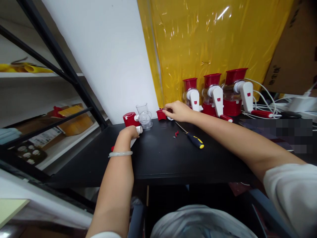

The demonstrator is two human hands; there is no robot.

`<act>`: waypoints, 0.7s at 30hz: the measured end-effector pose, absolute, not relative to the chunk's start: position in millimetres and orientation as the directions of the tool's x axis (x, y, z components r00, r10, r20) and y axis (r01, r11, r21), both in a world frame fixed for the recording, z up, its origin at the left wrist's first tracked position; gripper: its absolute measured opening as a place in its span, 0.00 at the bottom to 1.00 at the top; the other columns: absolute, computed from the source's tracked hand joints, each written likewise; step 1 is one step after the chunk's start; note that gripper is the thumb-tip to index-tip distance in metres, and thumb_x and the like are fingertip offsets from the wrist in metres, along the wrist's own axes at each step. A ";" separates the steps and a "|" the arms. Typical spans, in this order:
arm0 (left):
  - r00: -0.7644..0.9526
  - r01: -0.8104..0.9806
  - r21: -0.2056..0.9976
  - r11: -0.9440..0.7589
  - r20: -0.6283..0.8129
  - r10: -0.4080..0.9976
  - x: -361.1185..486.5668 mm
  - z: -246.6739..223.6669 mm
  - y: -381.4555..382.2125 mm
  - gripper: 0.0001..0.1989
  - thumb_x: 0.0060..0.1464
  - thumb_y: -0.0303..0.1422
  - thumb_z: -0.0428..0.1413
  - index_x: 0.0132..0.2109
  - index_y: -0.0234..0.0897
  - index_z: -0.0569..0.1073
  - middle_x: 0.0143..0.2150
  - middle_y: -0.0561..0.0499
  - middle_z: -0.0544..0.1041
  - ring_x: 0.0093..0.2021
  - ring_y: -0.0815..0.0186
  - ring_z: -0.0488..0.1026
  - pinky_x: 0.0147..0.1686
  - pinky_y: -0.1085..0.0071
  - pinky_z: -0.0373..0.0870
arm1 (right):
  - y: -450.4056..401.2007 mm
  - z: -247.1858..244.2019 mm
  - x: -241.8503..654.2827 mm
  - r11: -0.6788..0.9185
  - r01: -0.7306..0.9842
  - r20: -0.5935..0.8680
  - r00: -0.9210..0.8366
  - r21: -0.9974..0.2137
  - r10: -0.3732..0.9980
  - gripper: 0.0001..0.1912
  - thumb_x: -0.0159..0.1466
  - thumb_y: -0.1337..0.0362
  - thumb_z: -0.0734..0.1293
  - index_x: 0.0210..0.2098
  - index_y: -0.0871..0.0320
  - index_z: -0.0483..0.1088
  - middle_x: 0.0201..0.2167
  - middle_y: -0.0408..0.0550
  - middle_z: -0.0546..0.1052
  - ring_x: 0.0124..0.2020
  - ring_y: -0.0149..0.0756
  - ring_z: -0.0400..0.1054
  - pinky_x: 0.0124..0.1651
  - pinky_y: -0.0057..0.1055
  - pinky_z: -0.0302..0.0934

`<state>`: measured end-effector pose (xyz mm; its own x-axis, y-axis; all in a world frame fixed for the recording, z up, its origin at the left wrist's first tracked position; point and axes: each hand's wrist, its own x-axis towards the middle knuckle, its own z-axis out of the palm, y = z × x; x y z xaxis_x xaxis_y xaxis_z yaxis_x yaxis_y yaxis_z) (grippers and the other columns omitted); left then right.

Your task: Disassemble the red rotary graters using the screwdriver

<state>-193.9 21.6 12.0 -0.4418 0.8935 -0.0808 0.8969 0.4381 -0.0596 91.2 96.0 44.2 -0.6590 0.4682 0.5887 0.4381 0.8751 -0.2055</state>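
Note:
My left hand [129, 132] is closed around a white crank handle [133, 142]; its red grip [113, 148] sticks out on the left, and my fingers are mostly hidden. Just beyond stand a red base [129, 119] and a clear grinder body [145, 116]. With bent fingers, my right hand [177, 110] reaches down beside a red hopper [161, 114]; what its fingertips grip is hidden. A small pale part [169, 118] shows under that hand. Below it lies a screwdriver [195, 140] with a dark blue and yellow handle, near small red pieces [176, 133].
Several assembled red and white drum graters line the back right, including one grater [232, 96] beside white cables [262, 102]. Yellow plastic sheeting [210, 43] hangs behind. A black-framed shelf [64, 71] stands left of the black table [158, 162]. A cardboard box [284, 59] is at right.

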 end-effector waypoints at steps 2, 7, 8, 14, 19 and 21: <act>-0.429 0.903 -0.063 0.425 -0.077 0.900 -192.8 11.7 21.2 0.15 0.47 0.31 0.65 0.44 0.34 0.84 0.48 0.36 0.85 0.49 0.49 0.82 0.48 0.65 0.75 | 96.2 43.8 91.6 0.875 0.441 0.582 -0.666 -0.198 0.467 0.14 0.70 0.59 0.64 0.32 0.59 0.74 0.29 0.49 0.76 0.30 0.33 0.63 0.36 0.33 0.50; -0.433 0.901 -0.047 0.430 -0.085 0.897 -191.5 10.5 21.5 0.15 0.50 0.31 0.64 0.46 0.34 0.83 0.49 0.36 0.85 0.51 0.49 0.82 0.50 0.64 0.75 | 97.2 52.3 95.7 0.884 0.424 0.598 -0.663 -0.195 0.450 0.14 0.70 0.59 0.64 0.32 0.59 0.74 0.29 0.49 0.76 0.30 0.33 0.64 0.36 0.33 0.52; -0.436 0.900 -0.043 0.434 -0.084 0.896 -192.0 10.0 21.8 0.16 0.50 0.32 0.64 0.47 0.34 0.83 0.50 0.36 0.85 0.51 0.49 0.82 0.50 0.64 0.74 | 96.8 55.2 96.9 0.883 0.422 0.605 -0.654 -0.208 0.455 0.14 0.71 0.59 0.63 0.32 0.59 0.74 0.28 0.48 0.76 0.29 0.33 0.64 0.36 0.32 0.52; -0.465 0.885 -0.036 0.464 -0.080 0.882 -199.3 5.5 25.6 0.18 0.50 0.36 0.66 0.48 0.34 0.82 0.52 0.34 0.84 0.53 0.47 0.81 0.50 0.62 0.75 | 79.0 53.3 110.0 0.878 0.442 0.560 -0.688 -0.182 0.462 0.14 0.71 0.59 0.62 0.34 0.59 0.75 0.31 0.50 0.78 0.31 0.35 0.68 0.36 0.33 0.53; -0.479 0.878 -0.022 0.479 -0.088 0.873 -202.7 3.3 30.8 0.20 0.49 0.39 0.68 0.48 0.34 0.82 0.55 0.33 0.82 0.56 0.45 0.80 0.49 0.60 0.75 | 53.3 21.9 139.7 0.830 0.553 0.296 -0.782 -0.076 0.548 0.15 0.70 0.53 0.65 0.35 0.57 0.74 0.34 0.53 0.79 0.34 0.40 0.71 0.33 0.33 0.53; -0.484 0.875 -0.020 0.484 -0.089 0.871 -203.0 3.4 31.7 0.22 0.49 0.40 0.68 0.49 0.34 0.81 0.56 0.33 0.82 0.57 0.44 0.79 0.51 0.59 0.75 | 48.7 9.3 152.6 0.806 0.581 0.279 -0.760 -0.112 0.587 0.14 0.69 0.52 0.65 0.35 0.56 0.72 0.36 0.52 0.79 0.34 0.39 0.71 0.32 0.32 0.53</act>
